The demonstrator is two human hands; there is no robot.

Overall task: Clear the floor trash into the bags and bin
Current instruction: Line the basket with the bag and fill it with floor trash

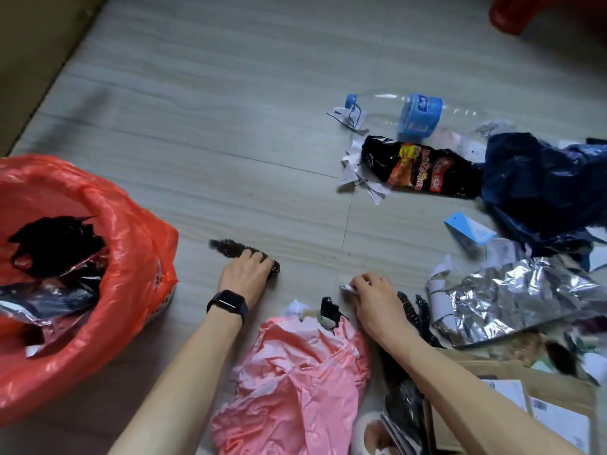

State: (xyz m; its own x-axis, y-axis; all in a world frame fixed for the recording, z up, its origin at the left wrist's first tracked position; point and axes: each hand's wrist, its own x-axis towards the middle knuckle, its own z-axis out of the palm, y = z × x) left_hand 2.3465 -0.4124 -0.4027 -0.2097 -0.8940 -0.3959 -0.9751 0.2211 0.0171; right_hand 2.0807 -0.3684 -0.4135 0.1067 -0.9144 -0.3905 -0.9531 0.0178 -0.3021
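Note:
My left hand (247,270), with a black watch on the wrist, grips a dark crumpled scrap (230,249) lying on the floor. My right hand (374,297) pinches a small white paper scrap (347,288) just above the floor. A bin lined with a red bag (108,231) stands at the left and holds dark wrappers. A pink plastic bag (295,382) lies between my forearms. Further right lie a clear bottle with a blue label (418,116), a black snack wrapper (420,169), a dark blue bag (542,185) and a silver foil wrapper (519,297).
Torn white paper bits (356,172) lie beside the snack wrapper. A light blue card (469,229) sits near the blue bag. Flattened cardboard with labels (525,405) lies at the bottom right. A red object (525,11) shows at the top right. A wall edge (39,60) runs along the left.

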